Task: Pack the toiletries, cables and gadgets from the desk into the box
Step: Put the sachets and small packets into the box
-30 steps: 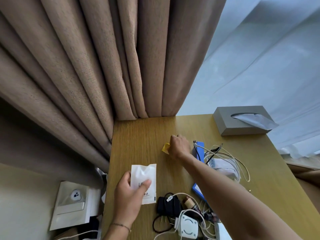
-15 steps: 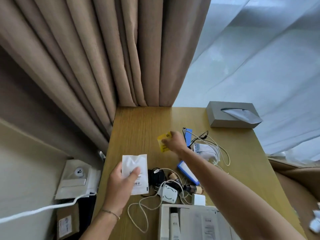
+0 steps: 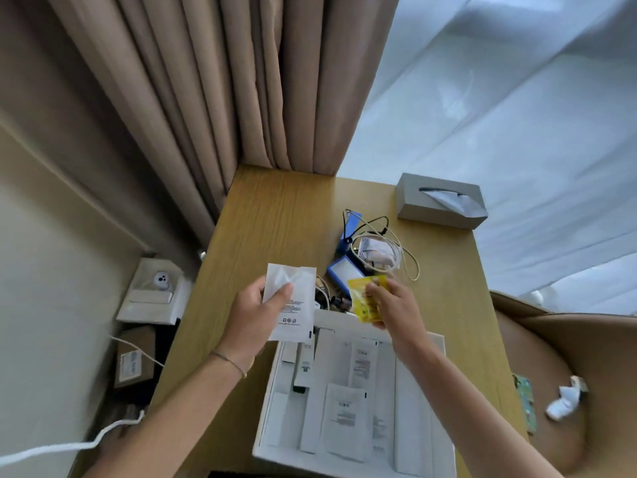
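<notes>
- left hand (image 3: 253, 313) pinches a white sachet (image 3: 291, 303), thumb on its face, above the desk (image 3: 275, 215) by the box's far left corner;
- white box (image 3: 443, 343) sits near, already holding toiletries;
- right hand (image 3: 396, 307) pinches a yellow sachet (image 3: 365, 298) over the box's far edge;
- cables (image 3: 389, 243) lie beyond

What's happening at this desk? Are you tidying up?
A person is packing desk clutter into a white box. The left hand holds a white sachet and the right hand pinches a yellow sachet, both above the box's far edge. The box already holds several white packets. Cables, blue items and a tissue box are on the desk.
</notes>
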Available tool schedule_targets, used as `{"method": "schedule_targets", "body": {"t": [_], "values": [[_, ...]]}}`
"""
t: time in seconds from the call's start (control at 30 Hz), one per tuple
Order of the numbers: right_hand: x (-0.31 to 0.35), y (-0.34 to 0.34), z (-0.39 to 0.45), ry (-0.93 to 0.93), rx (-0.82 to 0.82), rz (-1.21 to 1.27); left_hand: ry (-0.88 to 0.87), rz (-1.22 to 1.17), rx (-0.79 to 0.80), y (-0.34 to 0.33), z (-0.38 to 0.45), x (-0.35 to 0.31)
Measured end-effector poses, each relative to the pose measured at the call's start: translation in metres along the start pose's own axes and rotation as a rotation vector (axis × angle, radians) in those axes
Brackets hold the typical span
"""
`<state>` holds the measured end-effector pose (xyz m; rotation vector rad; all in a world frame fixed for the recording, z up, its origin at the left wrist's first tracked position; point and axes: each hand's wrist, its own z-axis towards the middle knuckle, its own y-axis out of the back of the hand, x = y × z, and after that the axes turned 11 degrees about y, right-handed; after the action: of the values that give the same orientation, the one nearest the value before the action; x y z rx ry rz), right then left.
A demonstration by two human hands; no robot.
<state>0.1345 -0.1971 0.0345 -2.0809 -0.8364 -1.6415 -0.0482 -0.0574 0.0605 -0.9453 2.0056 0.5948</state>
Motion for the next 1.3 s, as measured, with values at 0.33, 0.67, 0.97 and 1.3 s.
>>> {"method": "schedule_targets", "body": {"t": [0.33, 0.67, 0.97, 1.3], "values": [[-0.084, 0.022, -0.081, -0.24, 0.107, -0.227, 0.098, 0.038, 0.121, -0.029, -0.048, 0.022], [-0.133, 0.005, -0.047, -0.259, -0.114, -0.418, 0.17, 0.211, 0.132, -0.026, -0.061, 0.055], [-0.127, 0.004, -0.038, -0.185, 0.052, -0.865, 0.157, 0.373, 0.17, -0.041, -0.063, 0.08], [-0.072, 0.039, -0.054, 0.02, 0.083, -0.735, 0.035, 0.721, 0.235, -0.1, -0.032, 0.124]]}}
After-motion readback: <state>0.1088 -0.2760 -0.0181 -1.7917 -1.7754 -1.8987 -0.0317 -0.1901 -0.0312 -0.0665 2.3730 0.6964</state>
